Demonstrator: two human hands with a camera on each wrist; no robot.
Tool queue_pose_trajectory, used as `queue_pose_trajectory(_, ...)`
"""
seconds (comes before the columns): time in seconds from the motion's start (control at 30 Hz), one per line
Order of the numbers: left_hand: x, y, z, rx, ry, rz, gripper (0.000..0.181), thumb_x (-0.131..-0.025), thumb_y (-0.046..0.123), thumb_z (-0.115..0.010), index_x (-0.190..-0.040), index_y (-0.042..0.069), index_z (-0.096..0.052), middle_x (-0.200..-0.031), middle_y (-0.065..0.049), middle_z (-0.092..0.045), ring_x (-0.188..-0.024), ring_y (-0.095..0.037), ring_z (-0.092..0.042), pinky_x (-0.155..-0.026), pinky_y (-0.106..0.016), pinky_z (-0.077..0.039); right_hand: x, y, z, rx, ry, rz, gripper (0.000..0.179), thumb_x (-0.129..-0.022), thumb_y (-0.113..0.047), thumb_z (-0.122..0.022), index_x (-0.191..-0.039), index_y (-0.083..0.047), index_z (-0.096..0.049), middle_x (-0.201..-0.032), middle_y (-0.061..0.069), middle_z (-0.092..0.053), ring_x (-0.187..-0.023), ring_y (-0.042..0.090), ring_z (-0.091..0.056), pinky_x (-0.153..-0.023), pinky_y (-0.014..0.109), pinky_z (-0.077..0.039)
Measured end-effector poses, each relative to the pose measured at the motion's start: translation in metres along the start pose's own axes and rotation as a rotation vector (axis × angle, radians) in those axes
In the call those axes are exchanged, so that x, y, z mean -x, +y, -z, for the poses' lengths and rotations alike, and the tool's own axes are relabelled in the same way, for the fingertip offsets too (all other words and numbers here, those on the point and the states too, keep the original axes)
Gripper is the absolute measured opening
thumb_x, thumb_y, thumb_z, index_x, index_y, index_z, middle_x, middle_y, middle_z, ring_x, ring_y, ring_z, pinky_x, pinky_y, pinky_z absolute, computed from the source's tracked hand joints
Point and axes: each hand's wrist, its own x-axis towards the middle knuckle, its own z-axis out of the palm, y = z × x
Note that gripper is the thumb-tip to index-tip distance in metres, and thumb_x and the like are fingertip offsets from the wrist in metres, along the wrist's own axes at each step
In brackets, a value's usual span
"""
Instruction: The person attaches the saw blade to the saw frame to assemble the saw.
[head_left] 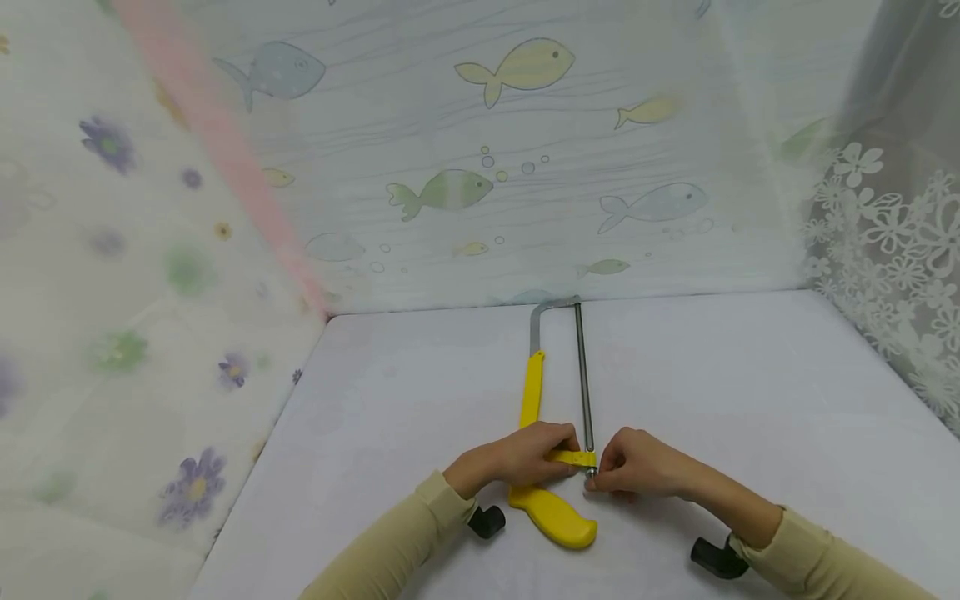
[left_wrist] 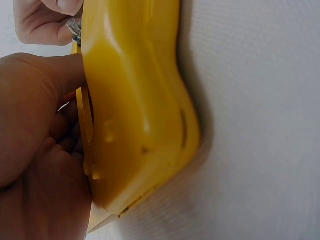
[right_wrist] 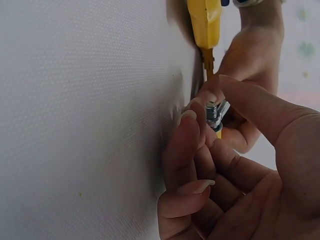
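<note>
A hacksaw [head_left: 558,518] with a yellow handle and a grey front frame lies on the white table, its far end pointing away from me. Its blade [head_left: 584,375] runs along the right side. My left hand [head_left: 528,454] grips the yellow frame just ahead of the handle, fingers by the yellow blade holder [head_left: 576,458]. At the near end of the blade, my right hand [head_left: 645,462] has its thumb and fingers around a metal wing nut [left_wrist: 75,31]. The threaded bolt end [right_wrist: 211,106] shows between thumb and fingers in the right wrist view.
The white table [head_left: 420,375] reaches back to a curtain [head_left: 450,125] printed with fish. Flowered fabric [head_left: 150,375] hangs at the left, and white lace [head_left: 892,250] at the right. Black wrist devices [head_left: 487,522] sit under both forearms.
</note>
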Motion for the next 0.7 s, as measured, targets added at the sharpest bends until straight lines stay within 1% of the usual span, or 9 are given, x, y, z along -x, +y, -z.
queue_pose_trajectory(0.2,0.0004,-0.0004,-0.0013,-0.015,0.004,-0.015,0.012,-0.101,0.019,-0.067,-0.109,0.014,-0.059,-0.098,0.010,-0.061,-0.083,-0.003,-0.050,-0.078,-0.015,-0.044,-0.0011,0.0010,-0.0023,-0.018,0.006,-0.006,0.033,-0.092,-0.031,-0.076,-0.070,-0.007,-0.073,-0.057,0.001,-0.061,-0.052,0.012,-0.051,-0.049,0.024,-0.040)
queue_pose_trajectory(0.33,0.0005,-0.0006,-0.0021,-0.018,0.002,-0.013,0.011,-0.101,0.017,-0.066,-0.109,0.014,-0.059,-0.099,0.009,-0.061,-0.085,-0.003,-0.051,-0.080,-0.014,-0.044,-0.0013,-0.0003,-0.0046,-0.023,0.013,-0.020,0.035,-0.094,-0.032,-0.073,-0.070,-0.006,-0.072,-0.058,0.002,-0.062,-0.052,0.013,-0.051,-0.049,0.025,-0.041)
queue_pose_trajectory(0.43,0.0006,0.0000,-0.0017,-0.021,0.004,-0.011,0.011,-0.101,0.016,-0.067,-0.109,0.014,-0.059,-0.100,0.009,-0.062,-0.088,-0.002,-0.053,-0.083,-0.014,-0.046,-0.0016,-0.0019,-0.0054,-0.022,0.019,-0.031,0.035,-0.095,-0.032,-0.072,-0.071,-0.006,-0.072,-0.059,0.002,-0.063,-0.053,0.013,-0.053,-0.049,0.026,-0.044)
queue_pose_trajectory(0.53,0.0003,0.0003,-0.0013,-0.025,0.007,-0.009,0.012,-0.101,0.016,-0.067,-0.109,0.014,-0.059,-0.101,0.009,-0.062,-0.088,-0.003,-0.053,-0.083,-0.014,-0.046,-0.0018,-0.0033,-0.0050,-0.022,0.023,-0.038,0.035,-0.095,-0.031,-0.073,-0.071,-0.006,-0.072,-0.060,0.003,-0.063,-0.053,0.014,-0.055,-0.050,0.027,-0.046)
queue_pose_trajectory(0.7,-0.0006,-0.0008,-0.0015,-0.024,0.005,-0.006,0.012,-0.101,0.016,-0.067,-0.110,0.014,-0.059,-0.101,0.009,-0.062,-0.088,-0.003,-0.053,-0.084,-0.014,-0.046,-0.0019,-0.0033,-0.0039,-0.023,0.022,-0.045,0.035,-0.095,-0.031,-0.073,-0.071,-0.006,-0.072,-0.061,0.003,-0.064,-0.054,0.015,-0.056,-0.051,0.028,-0.047)
